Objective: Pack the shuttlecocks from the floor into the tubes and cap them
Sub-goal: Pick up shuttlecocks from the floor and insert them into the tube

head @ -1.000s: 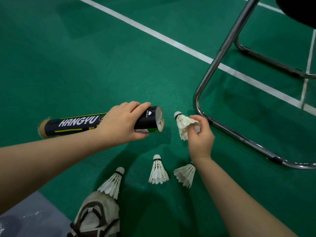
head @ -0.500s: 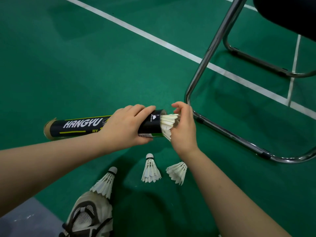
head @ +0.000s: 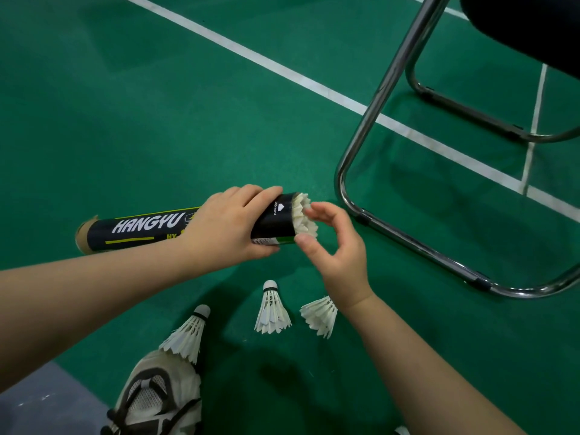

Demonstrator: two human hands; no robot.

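The left hand point(head: 226, 229) grips a black tube point(head: 141, 227) held level above the green floor point(head: 157, 105), while the right hand point(head: 340, 249) pinches the feathers of a shuttlecock point(head: 302, 215) sticking from its mouth, with three loose shuttlecocks point(head: 272, 309) lying below.

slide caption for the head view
Left hand grips black cardboard tube; right hand pinches white feather shuttlecock in its mouth.

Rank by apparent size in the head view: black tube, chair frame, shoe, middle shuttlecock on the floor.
1. chair frame
2. black tube
3. shoe: cropped and nearest the camera, so its place against the tube is unsure
4. middle shuttlecock
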